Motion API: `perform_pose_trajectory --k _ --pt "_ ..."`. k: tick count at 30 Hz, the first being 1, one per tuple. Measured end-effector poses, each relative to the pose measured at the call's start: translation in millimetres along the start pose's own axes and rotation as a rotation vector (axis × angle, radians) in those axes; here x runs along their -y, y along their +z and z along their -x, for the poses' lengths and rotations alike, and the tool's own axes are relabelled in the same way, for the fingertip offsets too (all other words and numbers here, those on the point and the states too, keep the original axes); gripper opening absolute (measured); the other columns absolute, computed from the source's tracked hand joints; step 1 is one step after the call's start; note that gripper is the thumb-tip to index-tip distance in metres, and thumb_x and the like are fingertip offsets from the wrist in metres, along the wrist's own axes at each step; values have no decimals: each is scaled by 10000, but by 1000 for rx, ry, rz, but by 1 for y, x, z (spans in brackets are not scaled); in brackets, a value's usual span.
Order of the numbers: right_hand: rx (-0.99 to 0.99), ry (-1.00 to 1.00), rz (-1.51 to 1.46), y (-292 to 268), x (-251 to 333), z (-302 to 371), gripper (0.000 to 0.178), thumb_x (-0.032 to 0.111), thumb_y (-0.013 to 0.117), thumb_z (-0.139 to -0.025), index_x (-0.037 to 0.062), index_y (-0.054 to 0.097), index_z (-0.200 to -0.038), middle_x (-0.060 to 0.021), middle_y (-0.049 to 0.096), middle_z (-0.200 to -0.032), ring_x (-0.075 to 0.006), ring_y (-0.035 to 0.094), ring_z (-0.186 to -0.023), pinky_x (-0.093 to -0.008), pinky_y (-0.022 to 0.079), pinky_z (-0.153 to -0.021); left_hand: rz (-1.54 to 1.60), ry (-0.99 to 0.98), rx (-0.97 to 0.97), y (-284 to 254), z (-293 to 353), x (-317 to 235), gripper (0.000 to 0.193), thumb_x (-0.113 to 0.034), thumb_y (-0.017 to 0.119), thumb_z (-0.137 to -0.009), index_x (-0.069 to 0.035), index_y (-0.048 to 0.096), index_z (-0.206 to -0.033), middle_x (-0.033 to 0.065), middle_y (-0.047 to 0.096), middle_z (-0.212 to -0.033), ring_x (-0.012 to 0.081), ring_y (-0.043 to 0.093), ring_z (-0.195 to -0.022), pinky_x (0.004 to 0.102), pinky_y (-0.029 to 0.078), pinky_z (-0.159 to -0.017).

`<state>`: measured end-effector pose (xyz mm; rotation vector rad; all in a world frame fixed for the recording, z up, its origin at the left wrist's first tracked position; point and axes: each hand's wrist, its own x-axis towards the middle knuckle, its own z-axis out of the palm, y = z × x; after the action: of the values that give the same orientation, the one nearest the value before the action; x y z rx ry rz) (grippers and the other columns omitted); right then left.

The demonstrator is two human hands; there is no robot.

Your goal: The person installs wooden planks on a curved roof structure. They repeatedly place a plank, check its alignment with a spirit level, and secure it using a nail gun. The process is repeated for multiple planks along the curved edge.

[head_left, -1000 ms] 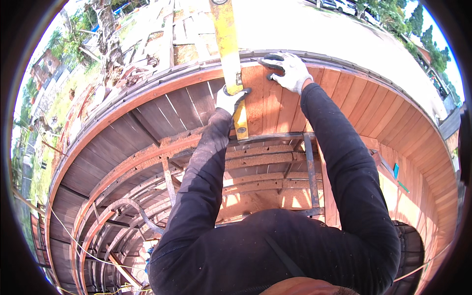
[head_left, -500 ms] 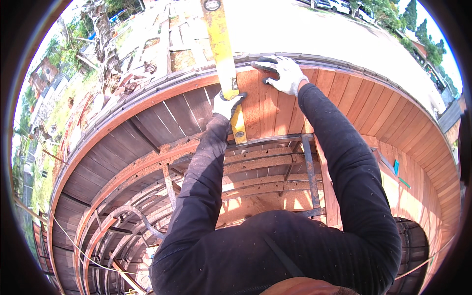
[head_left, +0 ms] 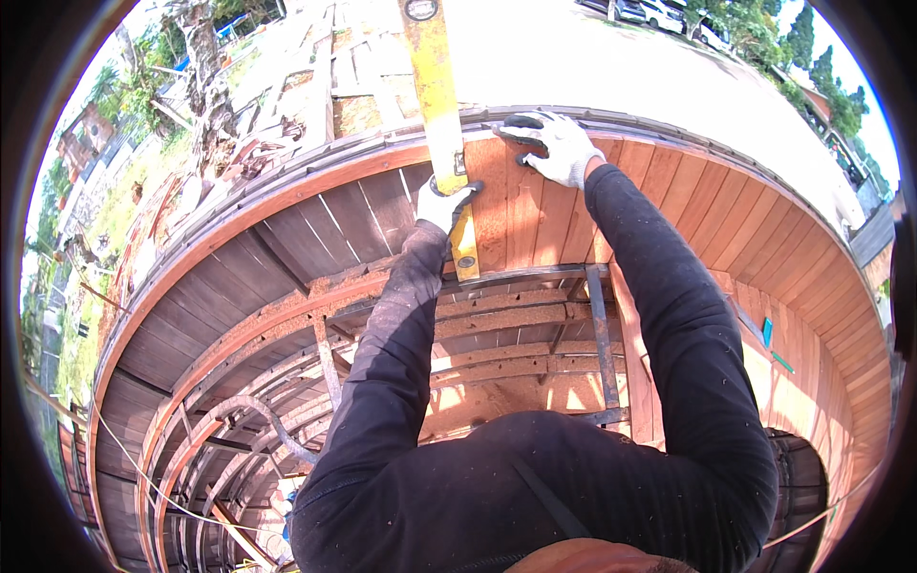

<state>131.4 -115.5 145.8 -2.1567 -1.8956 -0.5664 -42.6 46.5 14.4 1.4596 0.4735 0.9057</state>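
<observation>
A long yellow spirit level (head_left: pixel 435 105) lies across the curved wooden wall, its upper end reaching past the rim. Wrapped round its lower part is my left hand (head_left: pixel 440 202), in a white glove with dark fingers. The level's lower tip shows below that hand. To its right, my gloved right hand (head_left: pixel 562 153) rests at the top of the reddish planks (head_left: pixel 521 205), thumb and fingers apart, nothing seen in it. The level lies along the left edge of these planks, where darker, gapped boards (head_left: pixel 358 215) begin.
A curved rim (head_left: pixel 287 181) runs round the structure. Below my arms are curved wooden ribs (head_left: pixel 516 312) and a metal upright (head_left: pixel 601 334). Small green pieces (head_left: pixel 768 331) are on the right-hand planking. A thin cord (head_left: pixel 143 470) crosses at lower left. Scrap boards lie outside, beyond the rim.
The view has shifted slightly. Both hands and the level keep practically the same places on the wall.
</observation>
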Motion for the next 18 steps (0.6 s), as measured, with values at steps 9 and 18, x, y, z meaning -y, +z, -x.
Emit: perform_pose_trajectory --k 9,18 --pt "8 -77 -14 -7 1 1 520 296 611 -876 255 478 -1377 -59 470 -1384 -295 431 -1275 -444 336 -1097 22 32 -10 -1 -4 8 305 -56 824 -734 -39 621 -961 17 646 -844 109 611 -721 246 513 -671" --pt "30 -41 -16 -2 -2 -1 515 288 608 -865 220 493 -1363 -103 478 -1375 -323 430 -1273 -451 332 -1094 59 26 -11 -1 -3 7 294 -54 820 -739 -38 623 -957 16 643 -844 113 615 -727 251 518 -678"
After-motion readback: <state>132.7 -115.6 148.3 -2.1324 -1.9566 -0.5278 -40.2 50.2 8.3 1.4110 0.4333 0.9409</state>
